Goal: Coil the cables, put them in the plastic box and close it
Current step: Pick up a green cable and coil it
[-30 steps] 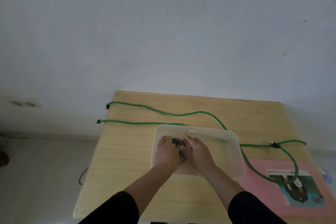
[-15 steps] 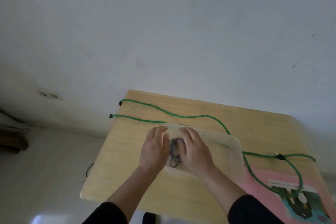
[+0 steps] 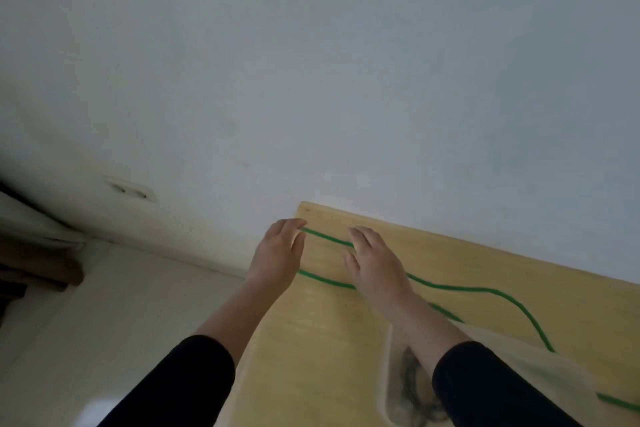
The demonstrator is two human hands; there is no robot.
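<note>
Both hands [image 3: 277, 250] [image 3: 372, 260] outstretched over green cable [image 3: 450, 287]

Both arms reach forward toward twelve o'clock, dark sleeves pushed up to mid-forearm. The left hand [image 3: 277, 255] is at eleven o'clock, palm down, fingers straight and close together, holding nothing. The right hand [image 3: 375, 262] lies just beside it at one o'clock, palm down, fingers relaxed and slightly spread, its grip empty.
</note>
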